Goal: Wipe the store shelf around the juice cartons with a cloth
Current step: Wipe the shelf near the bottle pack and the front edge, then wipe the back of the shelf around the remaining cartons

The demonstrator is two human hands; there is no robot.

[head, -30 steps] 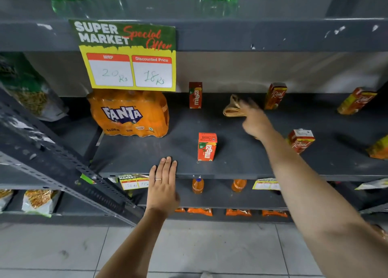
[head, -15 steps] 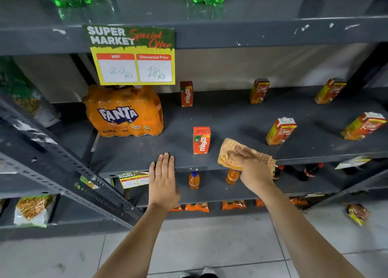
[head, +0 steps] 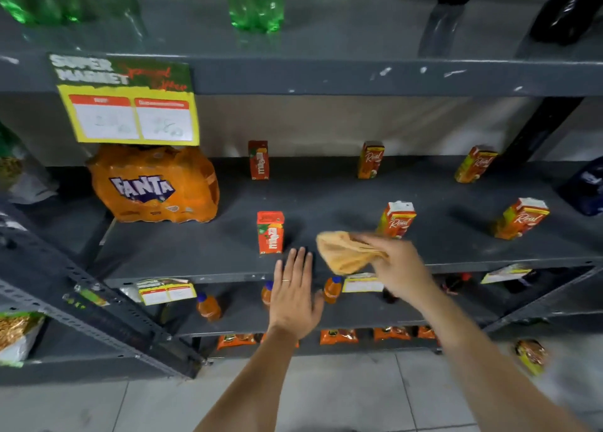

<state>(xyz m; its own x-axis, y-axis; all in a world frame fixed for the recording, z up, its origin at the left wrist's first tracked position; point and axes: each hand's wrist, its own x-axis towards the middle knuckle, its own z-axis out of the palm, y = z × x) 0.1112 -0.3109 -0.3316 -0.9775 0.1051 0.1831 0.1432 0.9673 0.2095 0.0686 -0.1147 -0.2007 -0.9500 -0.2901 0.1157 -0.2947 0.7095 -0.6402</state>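
Grey shelf (head: 326,196) | right hand (head: 399,268) fingers bunch cloth (head: 346,252) | left hand (head: 293,298) spread flat | tiled floor (head: 326,395)

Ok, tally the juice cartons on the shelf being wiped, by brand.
Maaza cartons: 2, back and front
Real cartons: 4, two at the back, two in front
Total: 6

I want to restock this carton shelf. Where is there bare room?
Bare shelf between the back Maaza carton and back Real carton. Crowded at the front: left hand, cloth, front Maaza carton.
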